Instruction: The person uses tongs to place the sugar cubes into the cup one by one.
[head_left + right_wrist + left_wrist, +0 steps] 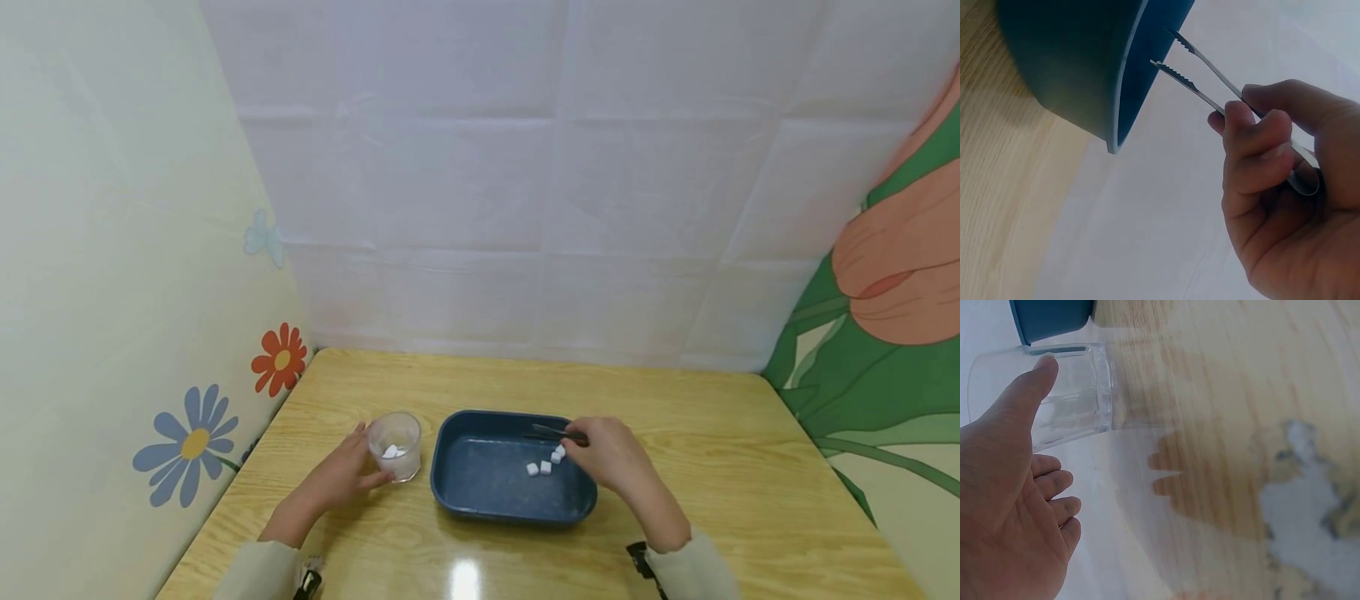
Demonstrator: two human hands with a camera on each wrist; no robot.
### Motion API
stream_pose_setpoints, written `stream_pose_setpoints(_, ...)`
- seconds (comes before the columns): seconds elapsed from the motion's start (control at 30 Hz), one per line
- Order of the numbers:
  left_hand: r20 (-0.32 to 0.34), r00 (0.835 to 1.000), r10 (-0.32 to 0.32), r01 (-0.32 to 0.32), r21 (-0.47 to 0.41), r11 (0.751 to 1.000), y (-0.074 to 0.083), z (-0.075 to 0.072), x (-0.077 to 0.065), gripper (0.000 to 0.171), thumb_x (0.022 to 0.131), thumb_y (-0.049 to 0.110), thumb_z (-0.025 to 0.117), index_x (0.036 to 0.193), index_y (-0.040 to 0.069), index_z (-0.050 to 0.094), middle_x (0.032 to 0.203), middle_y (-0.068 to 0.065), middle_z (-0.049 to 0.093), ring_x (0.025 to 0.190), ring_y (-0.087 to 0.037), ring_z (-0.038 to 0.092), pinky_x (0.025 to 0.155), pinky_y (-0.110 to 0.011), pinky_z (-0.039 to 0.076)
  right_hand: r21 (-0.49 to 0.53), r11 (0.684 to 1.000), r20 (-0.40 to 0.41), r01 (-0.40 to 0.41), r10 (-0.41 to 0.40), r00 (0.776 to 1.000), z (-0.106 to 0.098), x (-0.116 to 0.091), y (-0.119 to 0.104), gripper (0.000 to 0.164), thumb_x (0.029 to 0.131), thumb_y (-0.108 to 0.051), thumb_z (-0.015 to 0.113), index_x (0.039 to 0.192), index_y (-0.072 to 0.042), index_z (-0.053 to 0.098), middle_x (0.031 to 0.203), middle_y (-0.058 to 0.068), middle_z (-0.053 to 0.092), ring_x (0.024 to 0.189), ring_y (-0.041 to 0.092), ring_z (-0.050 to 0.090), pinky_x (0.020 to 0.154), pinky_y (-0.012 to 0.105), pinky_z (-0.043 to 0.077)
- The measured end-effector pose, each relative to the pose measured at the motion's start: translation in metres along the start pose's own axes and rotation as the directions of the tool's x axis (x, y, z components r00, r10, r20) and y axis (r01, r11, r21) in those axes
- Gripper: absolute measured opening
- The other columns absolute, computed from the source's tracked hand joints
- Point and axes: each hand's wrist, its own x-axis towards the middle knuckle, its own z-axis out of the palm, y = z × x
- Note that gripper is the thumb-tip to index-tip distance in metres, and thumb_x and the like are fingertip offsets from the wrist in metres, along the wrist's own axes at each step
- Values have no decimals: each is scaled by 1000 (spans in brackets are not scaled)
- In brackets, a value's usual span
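Note:
My left hand (341, 475) holds a clear drinking glass (395, 446) upright on the table, thumb on the near side. A few white cubes (391, 452) lie inside it. In the left wrist view the thumb presses along the wall of the glass (1075, 415). My right hand (611, 454) pinches small metal tongs (1176, 76) with serrated tips. Their two arms stand apart, with nothing visible between the tips. The tongs reach over the right side of a dark blue tray (480, 475), where several white cubes (546, 468) lie in a loose row.
A wood-grain table (390, 542) carries the glass to the left of the tray. Behind it hangs a pale creased cloth (480, 192). Flower-patterned cloths stand at the left (112, 292) and right (900, 292).

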Motion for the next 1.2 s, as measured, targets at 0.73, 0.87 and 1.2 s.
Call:
stream_pose_setpoints(0.73, 20, 1000, -22, 22, 7, 1000, 1, -2, 0, 95, 78, 52, 68, 147, 4, 24, 148, -21, 31, 139, -39, 19, 109, -57, 23, -43, 999, -8, -10, 10, 1000, -7, -6, 8, 16, 82, -19, 68, 93, -8, 72, 85, 2, 70, 71, 12, 62, 60, 30, 51)
stream_pose_setpoints(0.87, 20, 999, -26, 26, 4, 1000, 2, -2, 0, 94, 78, 51, 68, 147, 4, 25, 148, -20, 31, 139, -39, 19, 109, -57, 23, -22, 1000, 2, -10, 10, 1000, -6, -8, 10, 17, 82, -18, 68, 93, -7, 72, 83, 2, 70, 69, 11, 62, 59, 28, 52)
stream_pose_setpoints(1.2, 22, 999, -32, 32, -6, 999, 1, -2, 0, 94, 78, 52, 68, 147, 5, 25, 148, -19, 31, 139, -38, 19, 108, -57, 23, -47, 998, 8, -28, 28, 1000, -4, -11, 16, 14, 81, -20, 68, 90, -9, 72, 81, 0, 69, 69, 11, 62, 60, 29, 52)
